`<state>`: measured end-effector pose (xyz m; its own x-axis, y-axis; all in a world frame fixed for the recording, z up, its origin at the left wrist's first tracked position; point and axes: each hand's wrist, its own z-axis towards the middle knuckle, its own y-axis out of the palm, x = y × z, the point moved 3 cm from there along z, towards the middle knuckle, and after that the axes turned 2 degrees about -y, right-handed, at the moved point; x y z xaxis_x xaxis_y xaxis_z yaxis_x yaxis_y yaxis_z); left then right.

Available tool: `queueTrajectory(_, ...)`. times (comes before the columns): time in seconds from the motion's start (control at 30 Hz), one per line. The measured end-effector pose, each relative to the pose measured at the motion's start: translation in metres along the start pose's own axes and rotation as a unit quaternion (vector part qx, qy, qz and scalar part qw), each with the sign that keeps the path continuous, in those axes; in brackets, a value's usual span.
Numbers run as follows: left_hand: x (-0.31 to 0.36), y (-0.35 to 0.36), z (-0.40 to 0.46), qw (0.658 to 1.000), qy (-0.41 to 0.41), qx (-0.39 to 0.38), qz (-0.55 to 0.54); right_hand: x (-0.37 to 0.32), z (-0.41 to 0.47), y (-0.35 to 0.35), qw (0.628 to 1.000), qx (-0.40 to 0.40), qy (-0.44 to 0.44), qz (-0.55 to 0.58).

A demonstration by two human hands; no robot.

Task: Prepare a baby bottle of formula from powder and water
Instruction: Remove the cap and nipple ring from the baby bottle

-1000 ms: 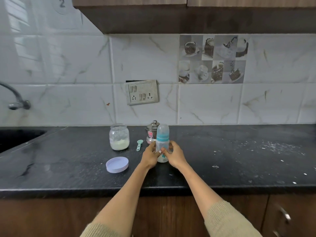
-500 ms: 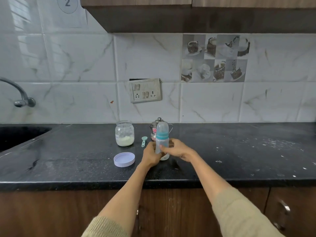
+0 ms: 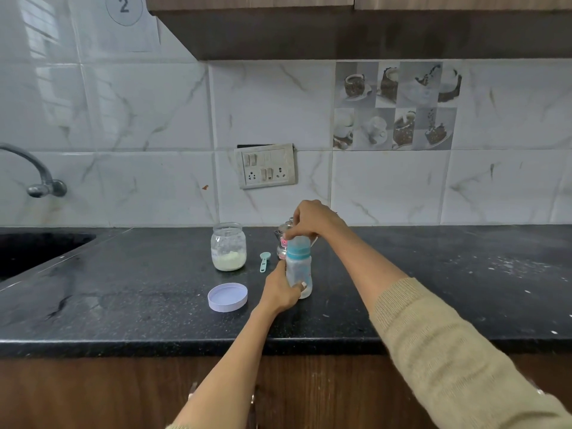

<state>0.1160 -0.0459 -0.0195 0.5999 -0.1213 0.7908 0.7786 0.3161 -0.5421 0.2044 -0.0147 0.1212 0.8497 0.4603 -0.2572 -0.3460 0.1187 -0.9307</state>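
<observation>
A clear baby bottle (image 3: 298, 267) with a teal collar and a clear cap stands upright on the black counter (image 3: 433, 289). My left hand (image 3: 280, 291) grips its lower body from the left. My right hand (image 3: 311, 219) is closed over the cap from above. To the left stands an open glass jar (image 3: 228, 251) holding a little pale powder. A small teal scoop (image 3: 264, 261) lies between jar and bottle. The jar's lilac lid (image 3: 227, 297) lies flat on the counter, nearer the front edge. A small steel pot (image 3: 282, 243) stands behind the bottle, mostly hidden.
A sink (image 3: 34, 252) is set into the counter at the far left, with a tap (image 3: 37, 171) above it. A switch and socket plate (image 3: 265, 166) is on the tiled wall. White specks are scattered on the counter's right side.
My right hand has left the bottle's body and risen onto its cap. My left hand still holds the lower part. The view has shifted slightly.
</observation>
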Motion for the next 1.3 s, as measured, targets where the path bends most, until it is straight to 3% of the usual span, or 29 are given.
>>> queueTrajectory(0.23,0.000,0.000,-0.001,1.000,-0.008,-0.005,0.003,-0.008,0.000,-0.016,0.988,-0.150,-0.038,0.023)
queueTrajectory(0.37,0.001,-0.002,-0.003,1.000,-0.009,-0.011,0.005,-0.009,0.001,-0.016,0.992,-0.118,-0.039,-0.015)
queueTrajectory(0.5,0.005,-0.003,-0.007,1.000,0.012,-0.019,0.012,-0.007,0.004,-0.004,0.989,-0.141,-0.020,-0.029)
queueTrajectory(0.83,0.006,-0.005,-0.010,1.000,0.014,-0.018,0.019,-0.001,0.014,-0.009,0.979,-0.186,-0.041,0.071)
queueTrajectory(1.03,0.002,-0.004,-0.006,1.000,0.018,-0.013,0.012,0.020,0.013,-0.037,0.975,-0.152,-0.045,0.153)
queueTrajectory(1.3,0.001,-0.004,-0.007,1.000,0.019,-0.005,0.005,0.013,0.010,0.002,0.983,-0.179,-0.048,0.008)
